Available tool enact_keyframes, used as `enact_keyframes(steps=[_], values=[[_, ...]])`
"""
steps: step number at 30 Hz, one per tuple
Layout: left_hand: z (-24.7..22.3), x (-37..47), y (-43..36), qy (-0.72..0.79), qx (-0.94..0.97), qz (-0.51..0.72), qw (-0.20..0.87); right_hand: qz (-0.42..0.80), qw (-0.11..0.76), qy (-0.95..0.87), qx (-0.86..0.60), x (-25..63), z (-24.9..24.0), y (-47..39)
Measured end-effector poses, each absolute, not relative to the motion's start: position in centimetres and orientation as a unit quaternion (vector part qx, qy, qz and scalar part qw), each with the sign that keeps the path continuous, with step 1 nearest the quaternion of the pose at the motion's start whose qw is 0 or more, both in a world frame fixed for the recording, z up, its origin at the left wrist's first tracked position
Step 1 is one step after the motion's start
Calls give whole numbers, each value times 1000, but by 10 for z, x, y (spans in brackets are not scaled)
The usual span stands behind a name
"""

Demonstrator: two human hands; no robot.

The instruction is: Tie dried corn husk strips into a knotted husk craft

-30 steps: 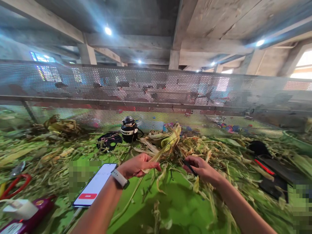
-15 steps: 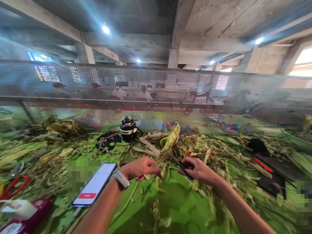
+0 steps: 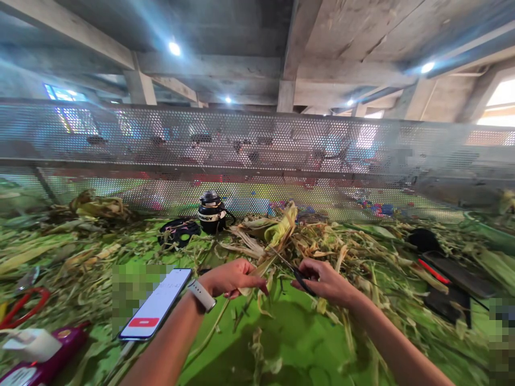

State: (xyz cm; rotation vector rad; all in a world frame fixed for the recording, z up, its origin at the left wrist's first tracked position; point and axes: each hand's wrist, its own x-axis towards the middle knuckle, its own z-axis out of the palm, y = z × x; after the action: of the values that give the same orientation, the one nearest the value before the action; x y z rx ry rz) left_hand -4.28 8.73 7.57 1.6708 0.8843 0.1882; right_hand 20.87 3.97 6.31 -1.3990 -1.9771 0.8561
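My left hand point(image 3: 233, 276), with a watch on its wrist, is closed on a pale dried corn husk point(image 3: 264, 266). The husk's far end runs up towards a larger yellow-green husk point(image 3: 280, 228) on the pile. Fingers of my right hand point(image 3: 324, 279) are wrapped round the black handle of a pair of scissors point(image 3: 302, 280). The thin blades point up and left, near the husk in my left hand; whether they touch it is not clear. Below both hands lie husk scraps on the green tabletop point(image 3: 298, 343).
Left of my left arm lies a lit phone point(image 3: 159, 305), with red-handled scissors point(image 3: 28, 308) and a purple power strip point(image 3: 52, 354) farther left. Behind stand a black bottle point(image 3: 212, 214) and a perforated metal screen point(image 3: 257, 145). Dark devices point(image 3: 458, 273) lie among husks at right.
The scissors in my right hand have tilted slightly, and more of their blades and handle shows. My left hand and the husk have hardly moved.
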Motion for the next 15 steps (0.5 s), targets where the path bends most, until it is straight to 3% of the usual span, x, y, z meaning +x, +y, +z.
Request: enact_keyframes(steps=[8,15], values=[[67,-40,94,362,659,226,620,351,294,-723,-517,209,61,42],[67,-40,93,334,664,163,649,375,311,-701,-521,208,65,41]])
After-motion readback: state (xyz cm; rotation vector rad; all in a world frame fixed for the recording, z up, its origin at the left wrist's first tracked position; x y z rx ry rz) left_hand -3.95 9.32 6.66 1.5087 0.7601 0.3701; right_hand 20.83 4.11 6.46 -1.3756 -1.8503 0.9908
